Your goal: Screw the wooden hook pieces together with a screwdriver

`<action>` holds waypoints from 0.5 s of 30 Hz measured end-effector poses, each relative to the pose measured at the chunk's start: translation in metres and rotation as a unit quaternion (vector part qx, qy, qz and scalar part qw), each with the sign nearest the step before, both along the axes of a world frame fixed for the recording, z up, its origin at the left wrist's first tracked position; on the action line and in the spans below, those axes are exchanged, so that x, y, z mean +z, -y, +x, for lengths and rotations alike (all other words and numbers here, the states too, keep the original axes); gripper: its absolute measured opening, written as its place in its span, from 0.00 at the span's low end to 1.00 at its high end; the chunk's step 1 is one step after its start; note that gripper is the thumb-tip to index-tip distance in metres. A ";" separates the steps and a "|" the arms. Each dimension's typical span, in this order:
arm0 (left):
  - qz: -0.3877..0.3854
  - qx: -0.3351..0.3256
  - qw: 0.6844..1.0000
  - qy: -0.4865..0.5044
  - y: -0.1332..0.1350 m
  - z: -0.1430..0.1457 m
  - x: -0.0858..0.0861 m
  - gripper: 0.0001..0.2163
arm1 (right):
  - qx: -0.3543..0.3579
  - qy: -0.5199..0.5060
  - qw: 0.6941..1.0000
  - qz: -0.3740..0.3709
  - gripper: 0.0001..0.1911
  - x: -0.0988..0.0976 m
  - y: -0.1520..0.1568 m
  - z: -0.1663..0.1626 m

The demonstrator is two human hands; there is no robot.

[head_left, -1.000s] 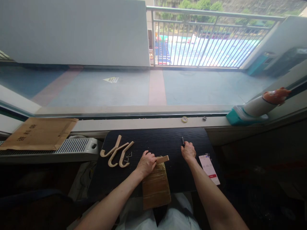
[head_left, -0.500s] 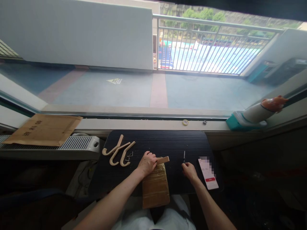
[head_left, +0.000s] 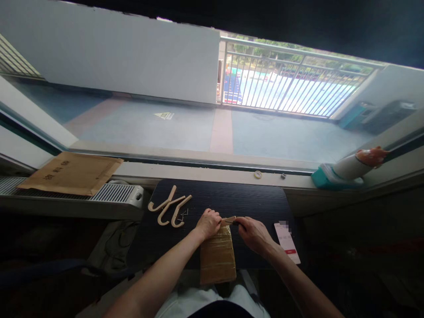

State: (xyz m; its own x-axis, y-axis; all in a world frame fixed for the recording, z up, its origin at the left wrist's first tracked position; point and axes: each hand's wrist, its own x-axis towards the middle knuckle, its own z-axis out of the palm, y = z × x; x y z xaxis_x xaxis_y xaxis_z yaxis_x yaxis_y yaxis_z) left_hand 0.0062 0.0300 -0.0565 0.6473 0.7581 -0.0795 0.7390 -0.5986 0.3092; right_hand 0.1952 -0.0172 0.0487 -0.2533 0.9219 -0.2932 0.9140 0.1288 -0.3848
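My left hand (head_left: 208, 224) is closed on a pale wooden hook (head_left: 226, 219) and presses it against the far end of a tape-wrapped cardboard block (head_left: 217, 258). The hook's curved part is hidden under the fingers. From the right, my right hand (head_left: 255, 235) grips the dark handle of a small screwdriver (head_left: 234, 222). Its thin shaft points left and lies over the wood, with the tip close to my left fingers; whether it touches is unclear. To the left, several loose wooden hooks (head_left: 167, 207) rest beside small screws (head_left: 184, 213).
The dark table (head_left: 228, 194) carries a phone (head_left: 286, 243) at its right side. On the window sill are a tape roll (head_left: 257, 175) and a teal container (head_left: 326, 176). A brown envelope (head_left: 73, 172) lies on the radiator (head_left: 115, 194) at left.
My right hand has moved left with the screwdriver, from beside the phone to the wooden hook. The left hand keeps its hold. The whole view has tilted slightly.
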 end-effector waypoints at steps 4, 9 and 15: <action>0.000 0.000 1.000 0.002 0.000 0.000 0.000 0.07 | 0.050 0.039 0.998 0.012 0.17 0.002 -0.007 -0.017; 0.003 0.004 1.000 -0.001 0.001 0.000 0.002 0.07 | 0.073 0.056 0.996 0.007 0.16 -0.008 -0.012 -0.023; 0.008 -0.004 1.000 -0.012 0.002 0.000 0.002 0.06 | 0.081 0.070 0.994 -0.002 0.15 -0.014 -0.012 -0.025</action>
